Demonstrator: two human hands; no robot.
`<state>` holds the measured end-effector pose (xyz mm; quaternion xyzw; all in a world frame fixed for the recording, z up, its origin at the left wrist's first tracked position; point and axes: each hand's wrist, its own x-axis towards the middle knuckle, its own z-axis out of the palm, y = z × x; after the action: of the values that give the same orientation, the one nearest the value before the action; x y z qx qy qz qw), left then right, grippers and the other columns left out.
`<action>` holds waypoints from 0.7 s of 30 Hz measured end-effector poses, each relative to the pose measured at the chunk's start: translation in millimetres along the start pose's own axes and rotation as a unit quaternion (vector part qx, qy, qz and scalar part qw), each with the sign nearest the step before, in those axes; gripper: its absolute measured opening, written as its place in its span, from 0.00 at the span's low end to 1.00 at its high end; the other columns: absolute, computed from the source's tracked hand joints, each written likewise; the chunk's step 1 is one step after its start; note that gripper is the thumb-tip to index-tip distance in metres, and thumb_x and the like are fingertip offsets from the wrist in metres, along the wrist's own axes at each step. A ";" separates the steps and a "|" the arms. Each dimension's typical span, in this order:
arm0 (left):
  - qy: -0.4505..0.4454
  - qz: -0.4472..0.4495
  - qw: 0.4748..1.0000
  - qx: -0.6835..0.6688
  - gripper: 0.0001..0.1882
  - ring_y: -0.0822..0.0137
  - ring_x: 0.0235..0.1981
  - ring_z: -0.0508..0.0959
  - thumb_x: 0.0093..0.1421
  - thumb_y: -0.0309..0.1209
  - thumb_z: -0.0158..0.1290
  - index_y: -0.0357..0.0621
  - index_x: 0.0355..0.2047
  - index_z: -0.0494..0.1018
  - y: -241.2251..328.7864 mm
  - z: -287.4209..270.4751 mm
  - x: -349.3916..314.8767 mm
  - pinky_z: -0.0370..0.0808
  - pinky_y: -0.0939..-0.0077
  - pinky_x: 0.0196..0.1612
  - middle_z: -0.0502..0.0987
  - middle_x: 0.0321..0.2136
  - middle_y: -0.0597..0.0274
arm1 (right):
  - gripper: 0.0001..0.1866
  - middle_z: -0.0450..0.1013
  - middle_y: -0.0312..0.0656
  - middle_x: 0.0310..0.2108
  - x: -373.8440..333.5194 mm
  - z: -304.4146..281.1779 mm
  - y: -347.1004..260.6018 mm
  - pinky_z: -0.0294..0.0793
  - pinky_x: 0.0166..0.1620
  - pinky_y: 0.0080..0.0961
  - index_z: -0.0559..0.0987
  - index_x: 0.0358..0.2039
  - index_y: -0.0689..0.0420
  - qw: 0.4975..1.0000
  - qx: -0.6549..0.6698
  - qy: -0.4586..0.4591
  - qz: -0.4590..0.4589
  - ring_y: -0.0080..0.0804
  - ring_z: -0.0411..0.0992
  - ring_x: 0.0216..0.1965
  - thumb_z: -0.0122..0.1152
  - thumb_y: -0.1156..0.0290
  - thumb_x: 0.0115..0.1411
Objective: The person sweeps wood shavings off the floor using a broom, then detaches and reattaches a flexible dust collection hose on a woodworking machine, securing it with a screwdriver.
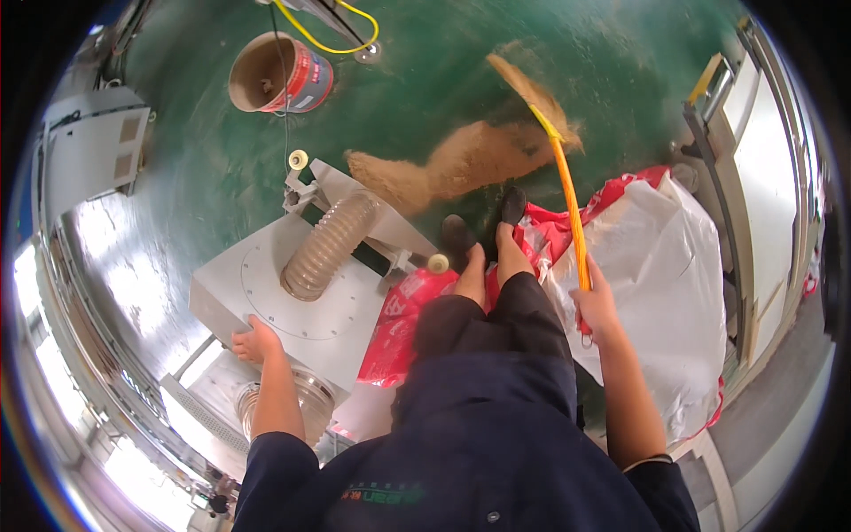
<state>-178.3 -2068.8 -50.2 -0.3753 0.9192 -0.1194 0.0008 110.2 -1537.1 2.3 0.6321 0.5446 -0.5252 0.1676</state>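
Observation:
My right hand (597,308) is wrapped round the lower end of a broom's orange handle (570,191). The broom's tan bristle head (530,93) lies on the floor at the far side of a heap of light brown dust (483,158). To the left, my left hand (256,340) rests at the edge of a pale metal machine's flat top (235,288), fingers loosely apart and nothing held in them. A ribbed, see-through hose (330,244) curves over that machine.
A red bucket (308,82) stands at the far left, near a yellow cable (310,34). Red-and-white plastic sheeting (651,266) lies on my right, and a red bag (409,310) sits by my left leg. A white cabinet (764,124) borders the right side.

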 end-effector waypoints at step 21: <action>0.005 -0.017 1.000 0.018 0.41 0.46 0.58 0.59 0.57 0.59 0.46 0.36 0.58 0.58 -2.5 9.5 8.6 0.60 0.51 0.58 0.61 0.56 0.43 | 0.46 0.66 0.38 0.19 -57.8 111.2 43.2 0.67 0.14 0.23 0.42 0.70 0.39 0.910 0.210 -0.272 0.233 0.24 0.64 0.12 0.51 0.82 0.56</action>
<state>-181.9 -2078.6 -58.1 -0.3899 0.9105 -0.1376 0.0011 102.3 -1669.1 -8.0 0.5941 0.1929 -0.7249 0.2903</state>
